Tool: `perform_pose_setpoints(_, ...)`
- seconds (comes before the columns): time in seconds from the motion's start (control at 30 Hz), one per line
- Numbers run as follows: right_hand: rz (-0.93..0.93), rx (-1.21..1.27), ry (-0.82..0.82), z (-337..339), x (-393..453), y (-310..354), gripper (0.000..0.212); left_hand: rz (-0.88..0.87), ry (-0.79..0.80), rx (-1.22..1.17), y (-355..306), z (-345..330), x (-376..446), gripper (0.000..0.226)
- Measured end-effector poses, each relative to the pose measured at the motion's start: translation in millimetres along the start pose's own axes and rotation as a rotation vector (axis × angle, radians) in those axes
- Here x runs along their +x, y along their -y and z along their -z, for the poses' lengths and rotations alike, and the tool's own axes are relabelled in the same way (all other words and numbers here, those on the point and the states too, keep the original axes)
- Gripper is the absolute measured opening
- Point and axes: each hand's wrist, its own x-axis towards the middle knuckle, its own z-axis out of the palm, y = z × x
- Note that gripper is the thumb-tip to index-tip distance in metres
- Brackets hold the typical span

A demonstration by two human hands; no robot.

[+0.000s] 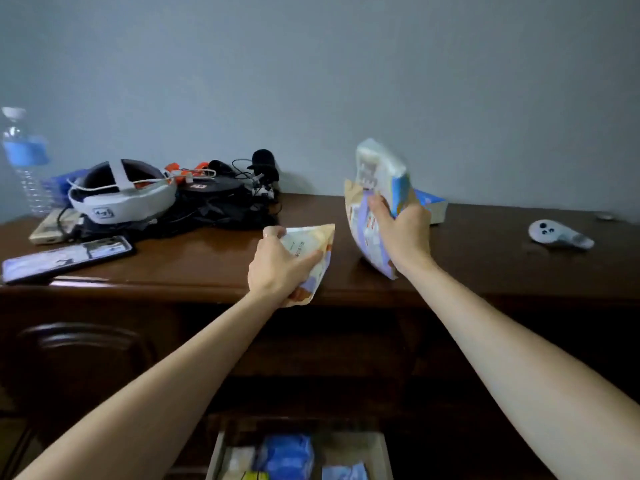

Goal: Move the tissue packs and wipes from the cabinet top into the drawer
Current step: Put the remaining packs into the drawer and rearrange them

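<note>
tissue pack (311, 251) gripped in left hand (277, 268), two more packs (374, 202) clutched upright in right hand (401, 230) above cabinet top (194, 261)

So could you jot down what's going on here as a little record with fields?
left hand: grips a tissue pack at the cabinet's front edge
right hand: grips stacked packs, lifted and tilted
still on top: blue pack near wall
drawer: open below, packs inside
nearby: phone, bottle, headset

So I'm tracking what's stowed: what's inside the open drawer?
The drawer holds blue packs and a pale pack; the frame edge cuts off the rest.
</note>
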Motion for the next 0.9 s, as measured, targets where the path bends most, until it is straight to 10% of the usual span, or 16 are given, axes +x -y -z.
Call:
perform_pose_setpoints(0.3,-0.198,0.304,0.057,32,-179,30,0.021,0.099,0.122,-0.25,83,24,-165,0.012)
perform_pose_setpoints(0.43,-0.452,0.252,0.225,20,-258,-23,0.025,0.24,0.305,-0.235,148,9,-212,0.018)
perform_pose_setpoints(0.63,-0.947,0.325,0.27,-8,-329,-103,0.027,0.212,0.71,0.035,213,-23,-241,0.099)
perform_pose_setpoints(0.9,-1.136,0.154,0.564,-46,-390,-166,0.066,0.474,0.681,-0.098,275,-39,-253,0.053)
